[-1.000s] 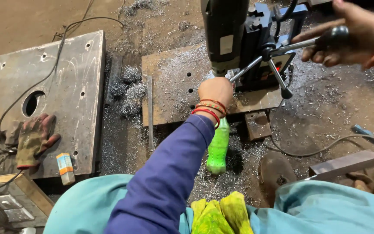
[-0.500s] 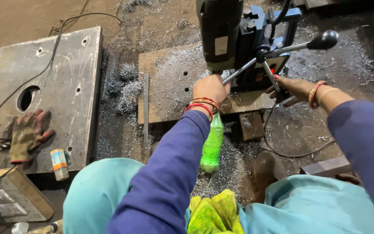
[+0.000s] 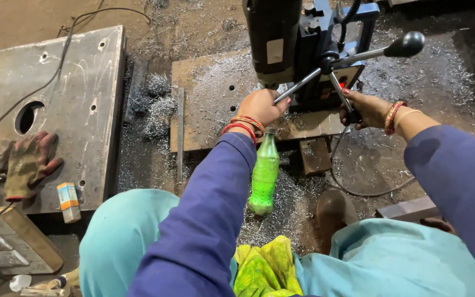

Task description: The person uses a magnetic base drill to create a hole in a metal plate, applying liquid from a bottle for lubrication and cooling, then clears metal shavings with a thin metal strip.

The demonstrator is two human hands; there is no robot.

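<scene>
Here, the left hand [image 3: 260, 106] is clenched just under the drill [image 3: 273, 41]; the right hand [image 3: 365, 109] grasps a lever [image 3: 341, 93]; a green bottle [image 3: 264, 176] lies below.

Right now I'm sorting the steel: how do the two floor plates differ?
The left plate has a large round hole, carries a work glove and a cable, and shows few shavings. The plate under the drill has only small holes, is strewn with shavings, and carries the drill. Both are flat grey steel.
</scene>
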